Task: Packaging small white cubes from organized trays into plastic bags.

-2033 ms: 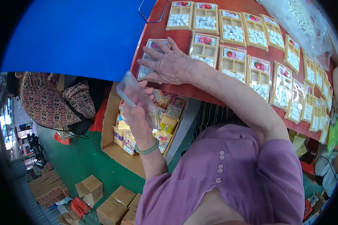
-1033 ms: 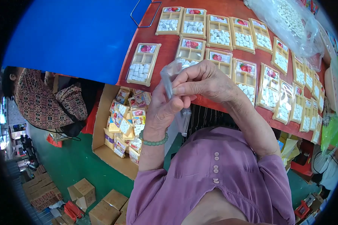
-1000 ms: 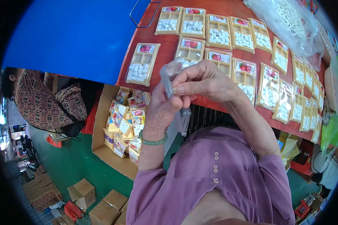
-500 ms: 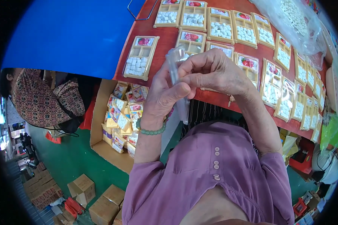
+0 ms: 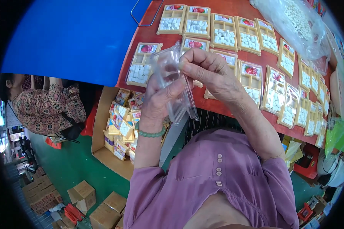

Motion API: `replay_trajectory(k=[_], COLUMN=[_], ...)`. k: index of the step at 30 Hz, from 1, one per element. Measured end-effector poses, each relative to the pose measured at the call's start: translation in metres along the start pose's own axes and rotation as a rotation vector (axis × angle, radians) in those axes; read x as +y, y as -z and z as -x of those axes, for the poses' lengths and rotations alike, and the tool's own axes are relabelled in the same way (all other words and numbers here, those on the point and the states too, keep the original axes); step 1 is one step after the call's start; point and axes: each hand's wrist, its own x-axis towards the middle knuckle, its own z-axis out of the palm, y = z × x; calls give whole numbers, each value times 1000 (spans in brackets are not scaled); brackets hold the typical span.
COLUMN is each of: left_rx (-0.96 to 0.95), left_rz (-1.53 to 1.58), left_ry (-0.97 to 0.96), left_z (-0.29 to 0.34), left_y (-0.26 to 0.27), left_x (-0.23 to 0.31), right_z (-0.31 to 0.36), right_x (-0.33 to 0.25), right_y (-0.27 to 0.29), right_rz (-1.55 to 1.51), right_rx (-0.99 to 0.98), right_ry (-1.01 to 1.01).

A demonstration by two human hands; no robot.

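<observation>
Thin clear plastic covers (image 5: 165,64), at least two nested or stacked, stand tilted in my left hand (image 5: 156,100), which wears a green bead bracelet. Its fingers wrap behind them and its thumb presses on the front. My right hand (image 5: 217,74) pinches the upper right edge of a cover between thumb and fingertips; the covers look partly spread apart at the lower end. Just left of the covers lies a cream tray (image 5: 143,63) with white pellets and a strawberry-picture card. Behind my right hand are more such trays, partly hidden.
Rows of similar trays (image 5: 224,35) fill the red table (image 5: 151,30); those to the right have clear covers. A plastic bag of white pellets (image 5: 296,17) lies at the far right. A cardboard box (image 5: 109,154) of packed trays stands below left, near a seated person (image 5: 49,103).
The covers have turned from edge-on to show their broad face, and their lower ends have fanned apart. My right hand has shifted slightly, still pinching at the edge.
</observation>
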Motion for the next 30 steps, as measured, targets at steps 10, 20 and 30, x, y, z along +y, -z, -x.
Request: replay_trajectory(k=[10,20,30], left_rx=[395,409,327], left_rz=[-96,-328,-721], left_ry=[-41,-31,98], left_z=[-37,-116,-152], left_y=[18,44,48], left_x=[23,42,68], right_z=[-21,-97,-165], right_x=[-20,-10,7], right_y=[16,72,122], right_rz=[143,626,372], right_rx=[171,529,565], right_ry=[-28,44,-69])
